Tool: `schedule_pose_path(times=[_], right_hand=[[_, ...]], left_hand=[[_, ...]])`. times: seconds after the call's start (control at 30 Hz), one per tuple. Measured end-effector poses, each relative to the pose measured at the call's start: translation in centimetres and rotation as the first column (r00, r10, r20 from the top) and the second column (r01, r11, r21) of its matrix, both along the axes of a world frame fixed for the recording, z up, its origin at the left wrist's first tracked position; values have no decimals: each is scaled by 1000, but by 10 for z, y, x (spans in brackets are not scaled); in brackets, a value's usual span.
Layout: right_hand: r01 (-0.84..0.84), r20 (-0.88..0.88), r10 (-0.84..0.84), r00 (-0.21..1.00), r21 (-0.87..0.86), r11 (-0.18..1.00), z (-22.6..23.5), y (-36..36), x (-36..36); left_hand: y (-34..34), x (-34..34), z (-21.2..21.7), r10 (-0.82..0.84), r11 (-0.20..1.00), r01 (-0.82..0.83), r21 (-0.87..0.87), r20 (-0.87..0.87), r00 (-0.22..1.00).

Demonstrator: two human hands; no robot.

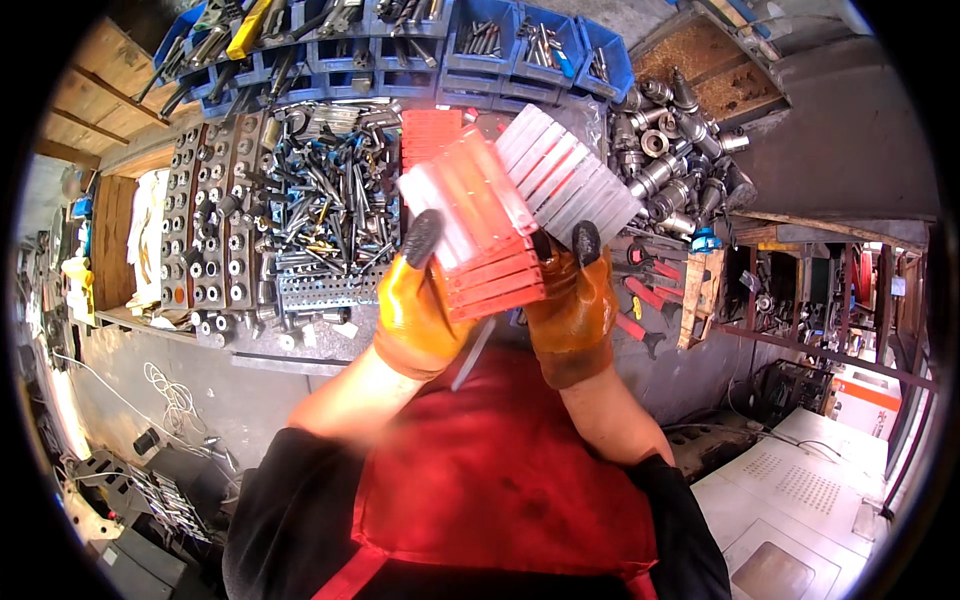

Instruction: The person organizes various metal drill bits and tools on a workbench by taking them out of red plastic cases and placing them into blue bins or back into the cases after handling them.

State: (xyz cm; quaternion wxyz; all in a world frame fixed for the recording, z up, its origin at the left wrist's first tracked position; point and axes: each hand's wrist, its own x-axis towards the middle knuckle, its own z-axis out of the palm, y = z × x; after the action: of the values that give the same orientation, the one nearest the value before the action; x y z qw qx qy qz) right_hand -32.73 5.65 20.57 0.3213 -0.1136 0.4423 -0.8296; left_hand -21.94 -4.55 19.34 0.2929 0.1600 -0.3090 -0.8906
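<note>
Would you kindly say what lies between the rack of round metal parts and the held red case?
In the head view, a heap of slim metal tools.

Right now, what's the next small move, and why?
I'd probably turn the grey ribbed pack slightly into line with the red ribbed pack: they sit at different angles, the left hand gripping the red and the right hand the grey. Neither hand looks free, so squaring them up may make the hold steadier.
</note>
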Motion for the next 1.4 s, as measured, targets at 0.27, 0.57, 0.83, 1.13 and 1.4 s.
schedule_pose_path(times=[0.27,0.57,0.83,1.13,1.4], right_hand=[[-27,369,73,926,-129,991,-52,-5,-56],[-183,-86,397,914,785,592,-105,6,-98],[266,-395,892,221,904,334,-98,-26,-70],[-161,-552,629,547,668,727,23,-52,-52],[36,-688,353,634,482,875,36,-30,-39]], left_hand=[[-44,5,-13,-17,931,95,351,-221,975],[-52,29,-51,130,991,-125,52,-90,988],[-36,8,-67,158,945,-155,290,12,987],[-35,1,-16,100,974,-104,203,29,995],[-35,13,6,96,922,-85,-379,10,995]])
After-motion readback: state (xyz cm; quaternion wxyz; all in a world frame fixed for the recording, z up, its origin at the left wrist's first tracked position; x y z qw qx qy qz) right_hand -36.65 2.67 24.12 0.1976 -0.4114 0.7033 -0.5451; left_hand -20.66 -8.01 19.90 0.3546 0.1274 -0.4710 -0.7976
